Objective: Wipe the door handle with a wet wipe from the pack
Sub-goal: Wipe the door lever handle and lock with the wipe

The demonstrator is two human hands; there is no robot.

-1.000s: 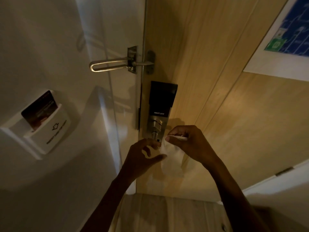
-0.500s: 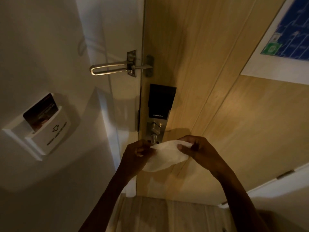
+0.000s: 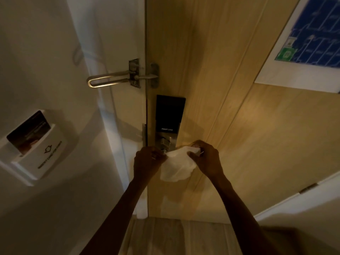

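Note:
A white wet wipe (image 3: 177, 165) hangs spread between my two hands just below the smart lock (image 3: 168, 122) on the wooden door (image 3: 239, 126). My left hand (image 3: 147, 162) pinches its left edge beside the lock's metal base. My right hand (image 3: 206, 159) grips its upper right corner, with the fingers curled over what seems to be the door handle; the handle itself is almost wholly hidden behind the wipe and my hands. No wipe pack is in view.
A metal swing guard latch (image 3: 114, 80) bridges the white frame and the door above the lock. A key card holder (image 3: 36, 146) with a dark card sits on the left wall. A blue floor plan (image 3: 312, 39) hangs on the door at upper right.
The wipe has been unfolded from a small bunch into a wide sheet. My hands have drawn apart, and the right hand has moved up against the door by the lock.

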